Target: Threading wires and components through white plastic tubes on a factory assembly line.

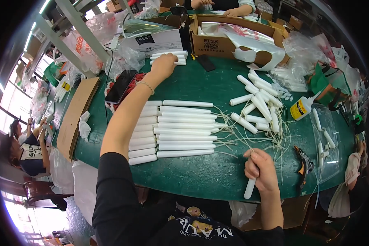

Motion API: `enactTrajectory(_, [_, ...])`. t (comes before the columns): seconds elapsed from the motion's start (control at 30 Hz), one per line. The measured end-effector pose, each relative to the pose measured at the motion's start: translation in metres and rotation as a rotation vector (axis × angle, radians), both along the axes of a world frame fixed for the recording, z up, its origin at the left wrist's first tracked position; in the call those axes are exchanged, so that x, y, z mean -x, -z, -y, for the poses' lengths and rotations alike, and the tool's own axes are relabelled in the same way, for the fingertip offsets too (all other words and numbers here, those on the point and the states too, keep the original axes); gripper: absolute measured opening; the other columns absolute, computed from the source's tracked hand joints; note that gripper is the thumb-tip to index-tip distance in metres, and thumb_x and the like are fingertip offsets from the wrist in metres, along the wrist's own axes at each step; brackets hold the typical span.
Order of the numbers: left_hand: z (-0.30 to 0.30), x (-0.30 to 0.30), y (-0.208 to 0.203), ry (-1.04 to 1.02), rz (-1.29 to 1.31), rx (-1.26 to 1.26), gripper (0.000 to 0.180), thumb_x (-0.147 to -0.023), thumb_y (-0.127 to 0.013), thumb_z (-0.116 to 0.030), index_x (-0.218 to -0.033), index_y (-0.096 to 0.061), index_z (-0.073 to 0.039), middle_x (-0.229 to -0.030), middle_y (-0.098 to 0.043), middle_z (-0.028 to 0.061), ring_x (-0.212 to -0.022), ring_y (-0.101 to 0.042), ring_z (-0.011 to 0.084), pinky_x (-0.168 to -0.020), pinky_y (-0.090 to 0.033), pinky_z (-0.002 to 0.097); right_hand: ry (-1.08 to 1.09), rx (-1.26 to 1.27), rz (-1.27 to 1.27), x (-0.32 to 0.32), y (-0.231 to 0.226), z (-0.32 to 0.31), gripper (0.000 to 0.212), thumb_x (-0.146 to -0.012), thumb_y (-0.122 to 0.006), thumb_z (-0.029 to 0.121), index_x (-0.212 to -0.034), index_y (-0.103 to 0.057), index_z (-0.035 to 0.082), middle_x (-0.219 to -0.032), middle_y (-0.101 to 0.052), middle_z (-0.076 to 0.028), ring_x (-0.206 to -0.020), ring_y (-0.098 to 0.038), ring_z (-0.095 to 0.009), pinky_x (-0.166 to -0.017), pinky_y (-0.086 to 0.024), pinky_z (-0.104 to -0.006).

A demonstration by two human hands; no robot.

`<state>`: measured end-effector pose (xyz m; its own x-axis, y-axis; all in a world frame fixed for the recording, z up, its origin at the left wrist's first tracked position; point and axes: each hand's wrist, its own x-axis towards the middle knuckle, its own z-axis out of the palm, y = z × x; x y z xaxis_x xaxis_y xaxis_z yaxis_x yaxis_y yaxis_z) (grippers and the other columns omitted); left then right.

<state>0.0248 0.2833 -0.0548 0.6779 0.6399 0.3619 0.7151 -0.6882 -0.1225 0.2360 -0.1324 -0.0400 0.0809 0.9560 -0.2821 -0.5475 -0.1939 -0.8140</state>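
Note:
My right hand (260, 169) is closed around a white tube (250, 188) near the table's front edge. A thin pale cord comes out at the thumb. My left hand (165, 67) reaches far across the table to a small stack of white tubes (181, 53). Its fingers are mostly hidden, so I cannot tell whether it grips one. Between my arms lie neat rows of white tubes (186, 130), the right-hand row trailing cords to the right. Behind my right hand is a loose pile of corded white tubes (258, 100).
Right of the pile stand a yellow-labelled glue bottle (301, 107) and a black-and-orange glue gun (303, 166). Cardboard box (238, 45) and phone (121, 86) lie beyond the rows. Plastic bag (329, 135) holds short white pieces. Another person's hands (233, 11) work at the far side.

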Motion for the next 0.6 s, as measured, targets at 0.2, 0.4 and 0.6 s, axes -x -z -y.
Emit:
enactTrajectory(0.2, [-0.019,-0.012,0.024,-0.02,-0.178,-0.221,0.01,-0.08,-0.057,-0.013,-0.087,-0.062,-0.008,-0.087,-0.06,0.0078,-0.09,-0.06,0.0248,-0.071,-0.052,0.037,0.001,-0.002,-0.017,-0.003,0.002,0.004,0.019,-0.094,-0.048,0.015,-0.094,-0.055,-0.002,-0.048,-0.034,0.002,-0.041,-0.028,-0.006,-0.039,-0.025,-0.0214])
enactTrajectory(0.4, [-0.009,-0.009,0.002,0.112,-0.151,-0.422,0.016,-0.078,-0.056,-0.012,-0.092,-0.052,-0.006,-0.081,-0.058,0.0107,-0.078,-0.061,0.0286,-0.066,-0.051,0.0392,0.043,-0.013,0.031,-0.001,0.002,0.008,0.019,-0.093,-0.048,0.015,-0.095,-0.054,-0.003,-0.048,-0.034,0.002,-0.041,-0.028,-0.005,-0.039,-0.026,-0.0209])
enactTrajectory(0.6, [0.118,0.008,-0.096,0.197,0.54,-0.229,0.025,-0.092,-0.05,-0.013,-0.114,-0.046,-0.003,-0.089,-0.065,0.017,-0.075,-0.065,0.0277,-0.062,-0.052,0.0337,0.067,-0.086,0.177,0.005,-0.002,0.007,0.023,-0.094,-0.046,0.015,-0.106,-0.052,-0.005,-0.051,-0.034,0.005,-0.041,-0.028,-0.004,-0.039,-0.025,-0.0199])
